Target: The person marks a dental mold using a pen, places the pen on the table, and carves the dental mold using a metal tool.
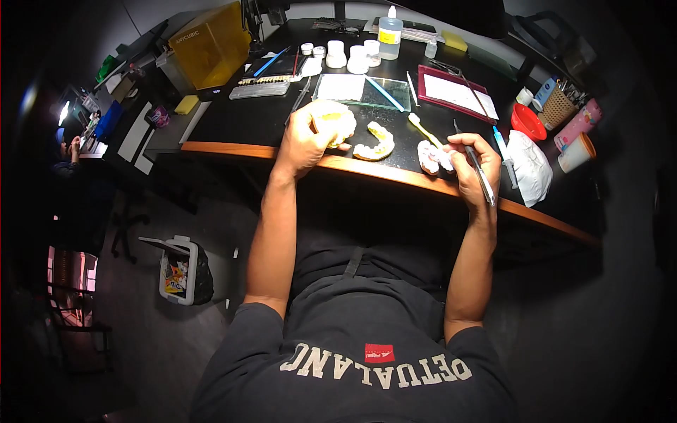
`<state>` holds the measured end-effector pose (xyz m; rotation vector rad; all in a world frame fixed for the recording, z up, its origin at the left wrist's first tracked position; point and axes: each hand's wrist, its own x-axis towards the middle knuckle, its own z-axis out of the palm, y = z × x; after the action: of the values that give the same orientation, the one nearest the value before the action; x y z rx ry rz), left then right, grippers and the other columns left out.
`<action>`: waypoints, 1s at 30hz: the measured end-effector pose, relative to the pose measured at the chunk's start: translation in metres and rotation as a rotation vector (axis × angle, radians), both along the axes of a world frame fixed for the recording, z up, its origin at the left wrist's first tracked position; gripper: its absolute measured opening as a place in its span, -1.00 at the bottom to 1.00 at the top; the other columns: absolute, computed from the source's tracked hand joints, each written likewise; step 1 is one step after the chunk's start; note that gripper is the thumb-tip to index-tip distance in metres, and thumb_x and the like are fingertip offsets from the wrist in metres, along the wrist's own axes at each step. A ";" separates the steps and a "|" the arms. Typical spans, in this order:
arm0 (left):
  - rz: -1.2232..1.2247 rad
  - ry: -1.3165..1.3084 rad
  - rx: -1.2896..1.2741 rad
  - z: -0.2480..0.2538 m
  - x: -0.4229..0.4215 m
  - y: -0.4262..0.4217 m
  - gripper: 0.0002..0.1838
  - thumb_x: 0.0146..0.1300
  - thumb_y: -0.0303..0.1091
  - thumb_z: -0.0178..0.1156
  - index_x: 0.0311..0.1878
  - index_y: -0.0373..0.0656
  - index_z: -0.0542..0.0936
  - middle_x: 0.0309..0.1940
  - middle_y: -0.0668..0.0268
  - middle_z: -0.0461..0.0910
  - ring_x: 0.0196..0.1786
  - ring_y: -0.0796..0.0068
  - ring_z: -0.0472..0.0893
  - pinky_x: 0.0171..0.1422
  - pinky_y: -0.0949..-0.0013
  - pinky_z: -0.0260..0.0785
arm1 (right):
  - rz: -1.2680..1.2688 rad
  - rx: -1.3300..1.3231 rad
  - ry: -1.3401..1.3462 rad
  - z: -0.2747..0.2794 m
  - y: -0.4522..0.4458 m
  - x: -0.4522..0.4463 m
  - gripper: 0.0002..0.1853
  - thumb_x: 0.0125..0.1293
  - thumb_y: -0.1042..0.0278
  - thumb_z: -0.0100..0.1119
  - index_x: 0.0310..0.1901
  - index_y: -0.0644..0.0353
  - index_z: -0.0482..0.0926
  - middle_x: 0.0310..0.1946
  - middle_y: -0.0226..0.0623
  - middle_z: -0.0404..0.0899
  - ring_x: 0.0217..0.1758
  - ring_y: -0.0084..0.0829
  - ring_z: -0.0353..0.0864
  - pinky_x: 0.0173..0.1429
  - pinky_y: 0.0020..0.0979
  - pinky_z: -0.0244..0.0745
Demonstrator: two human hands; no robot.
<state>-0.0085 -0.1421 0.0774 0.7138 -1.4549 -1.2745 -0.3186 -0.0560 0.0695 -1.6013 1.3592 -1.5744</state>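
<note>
My left hand (305, 141) grips a pale yellow dental model (334, 125) near the desk's front edge. Just right of it, a horseshoe-shaped yellowish cast (376, 143) lies on the black desktop. My right hand (477, 163) is closed around a slim dark and silver pen-like tool (484, 180), which slants across the fingers. Beside those fingers rests a pinkish-white model piece (430, 156), partly hidden by the hand. A yellow-handled brush (423, 130) lies just behind that piece. Whether my right fingertips touch the piece, I cannot tell.
A glass plate (388, 94) lies behind the casts, with white jars (358, 59) and a clear bottle (389, 35) beyond. At right are a red bowl (527, 122), a blue syringe (505, 156) and white tissue (529, 168). Another person (73, 149) sits far left.
</note>
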 end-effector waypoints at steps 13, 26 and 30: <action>-0.010 0.002 0.011 0.001 0.001 0.001 -0.68 0.37 -0.39 0.39 0.11 -0.33 0.64 -0.12 0.18 0.75 -0.11 0.40 0.78 -0.09 0.33 0.75 | -0.024 -0.059 -0.038 -0.001 -0.001 0.005 -0.80 0.32 0.64 0.24 -0.05 0.31 0.71 -0.26 -0.36 0.75 -0.28 -0.72 0.62 -0.12 -0.60 0.51; -0.022 -0.031 -0.011 0.002 0.002 0.000 -0.67 0.37 -0.45 0.26 0.16 -0.31 0.61 -0.07 0.14 0.74 -0.06 0.33 0.79 -0.05 0.29 0.76 | -0.337 -0.130 0.269 0.009 0.001 0.021 -0.86 0.27 0.52 0.38 -0.14 0.25 0.74 -0.43 -0.36 0.75 -0.39 -0.65 0.67 -0.25 -0.48 0.55; -0.016 -0.035 0.000 0.002 0.001 0.000 -0.67 0.38 -0.44 0.28 0.16 -0.31 0.62 -0.07 0.15 0.73 -0.07 0.34 0.79 -0.06 0.30 0.76 | -0.287 -0.110 0.138 0.001 -0.002 0.013 -0.84 0.35 0.48 0.41 -0.06 0.24 0.74 -0.29 -0.41 0.76 -0.28 -0.68 0.65 -0.16 -0.56 0.50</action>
<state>-0.0076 -0.1418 0.0790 0.7286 -1.4917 -1.2799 -0.3054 -0.0579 0.0701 -1.6638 1.6641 -1.7568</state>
